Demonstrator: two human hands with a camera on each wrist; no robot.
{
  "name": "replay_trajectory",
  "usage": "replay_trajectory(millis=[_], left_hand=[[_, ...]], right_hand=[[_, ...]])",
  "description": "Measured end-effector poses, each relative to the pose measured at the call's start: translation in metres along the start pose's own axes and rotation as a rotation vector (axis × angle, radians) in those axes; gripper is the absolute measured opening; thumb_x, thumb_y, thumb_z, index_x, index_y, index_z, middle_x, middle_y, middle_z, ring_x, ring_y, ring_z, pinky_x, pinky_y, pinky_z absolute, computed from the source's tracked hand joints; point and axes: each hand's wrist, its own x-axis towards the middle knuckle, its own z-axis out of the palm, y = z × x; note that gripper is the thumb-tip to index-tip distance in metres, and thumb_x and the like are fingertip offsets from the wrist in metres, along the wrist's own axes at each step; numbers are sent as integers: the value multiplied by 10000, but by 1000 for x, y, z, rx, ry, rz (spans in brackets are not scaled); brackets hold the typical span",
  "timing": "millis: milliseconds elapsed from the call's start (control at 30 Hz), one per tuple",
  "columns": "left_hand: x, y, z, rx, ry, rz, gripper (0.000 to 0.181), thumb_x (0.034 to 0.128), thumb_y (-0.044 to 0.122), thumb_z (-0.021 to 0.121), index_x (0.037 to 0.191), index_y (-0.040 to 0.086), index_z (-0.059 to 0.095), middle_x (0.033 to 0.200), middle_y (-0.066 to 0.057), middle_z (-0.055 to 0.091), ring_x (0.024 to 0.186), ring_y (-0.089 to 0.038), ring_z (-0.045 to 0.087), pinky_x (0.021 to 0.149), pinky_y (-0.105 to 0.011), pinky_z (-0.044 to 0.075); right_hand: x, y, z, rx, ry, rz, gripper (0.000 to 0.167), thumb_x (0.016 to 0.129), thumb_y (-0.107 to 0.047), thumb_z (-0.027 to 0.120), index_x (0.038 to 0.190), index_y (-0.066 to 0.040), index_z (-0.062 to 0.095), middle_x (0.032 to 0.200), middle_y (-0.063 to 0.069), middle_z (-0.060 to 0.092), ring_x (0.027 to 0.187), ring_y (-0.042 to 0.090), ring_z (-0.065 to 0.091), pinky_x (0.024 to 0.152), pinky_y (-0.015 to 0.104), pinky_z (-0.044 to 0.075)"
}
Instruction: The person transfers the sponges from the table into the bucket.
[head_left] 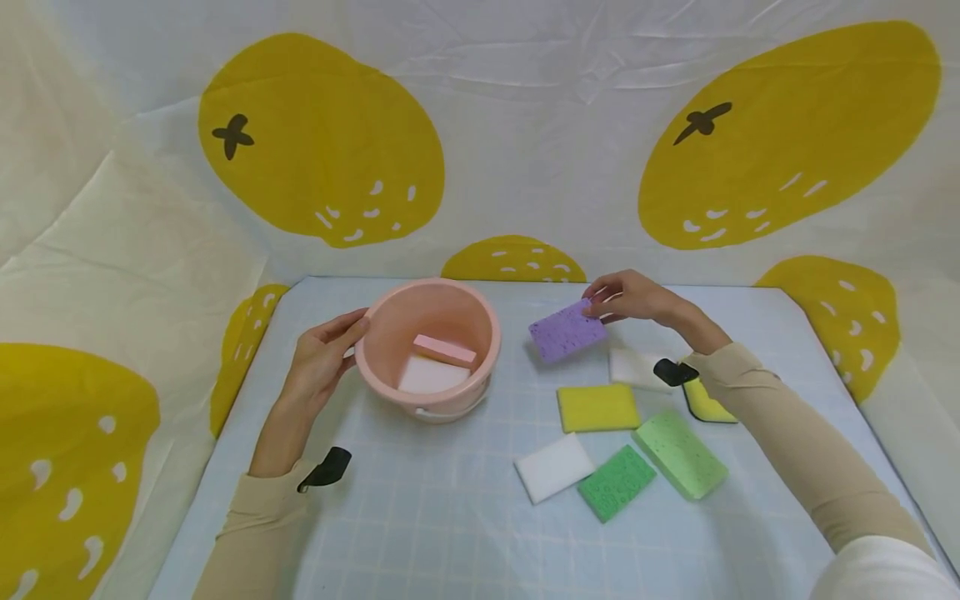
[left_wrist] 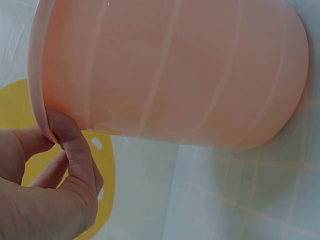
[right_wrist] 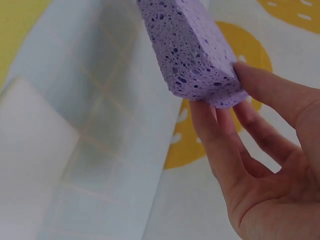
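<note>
A pink bucket (head_left: 427,292) stands at the left of the table, with a pink block (head_left: 444,351) and a white sponge (head_left: 432,376) inside. My left hand (head_left: 322,358) pinches the bucket's rim on its left side; in the left wrist view the thumb and fingers of that hand (left_wrist: 60,180) close on the rim of the bucket (left_wrist: 170,70). To the right of the bucket, my right hand (head_left: 633,298) holds a purple sponge (head_left: 566,332) by one end, above the table. The right wrist view shows this hand (right_wrist: 265,150) pinching the purple sponge (right_wrist: 195,55) between thumb and fingers.
Below the purple sponge lie a yellow sponge (head_left: 597,408), two white ones (head_left: 555,468) (head_left: 637,368), a dark green one (head_left: 617,483) and a light green one (head_left: 680,454). A dark-edged yellow sponge (head_left: 707,403) is partly under the right forearm. Patterned cloth (head_left: 540,167) hangs behind the table.
</note>
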Motion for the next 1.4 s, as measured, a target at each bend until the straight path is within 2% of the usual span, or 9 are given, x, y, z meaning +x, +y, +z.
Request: replay_trajectory(millis=[233, 567, 833, 1200, 1400], left_hand=[[-1, 1, 0, -9, -2, -6, 569, 956, 343, 741, 1445, 87, 598, 1379, -49, 605, 1153, -142, 611, 873, -205, 567], [0, 1, 1, -16, -5, -8, 572, 953, 343, 744, 1445, 90, 598, 1385, -55, 601, 1166, -154, 603, 877, -208, 567], [-1, 2, 0, 2, -2, -11, 572, 955, 360, 737, 1451, 112, 597, 1422, -58, 585, 1194, -165, 593, 889, -207, 560], [-1, 4, 0, -5, -12, -20, 578, 958, 355, 734, 1458, 104, 588, 1432, -64, 575, 1220, -173, 579, 890, -199, 557], [-2, 4, -2, -35, -24, -22, 592, 947, 341, 751, 1454, 84, 587, 1408, -61, 584, 1197, -157, 585, 874, -195, 564]], right_hand=[[-4, -16, -7, 25, 44, 24, 431, 979, -187, 734, 1322, 36, 598, 1196, 199, 643, 1040, 285, 691, 901, 395, 598], [-16, -46, -16, 47, 85, 4, 400, 986, -189, 724, 1311, 16, 611, 1217, 183, 644, 1061, 287, 677, 903, 386, 597], [-15, -61, -19, 89, 104, -8, 394, 977, -214, 739, 1291, -4, 627, 1199, 172, 638, 1040, 271, 674, 902, 365, 596], [-10, -91, -12, 76, 79, -33, 438, 971, -305, 743, 1315, -60, 631, 1241, 143, 642, 1100, 278, 654, 936, 367, 583], [-1, -111, -1, 91, 63, -63, 417, 960, -287, 758, 1300, -74, 642, 1240, 124, 650, 1098, 272, 653, 925, 365, 589]])
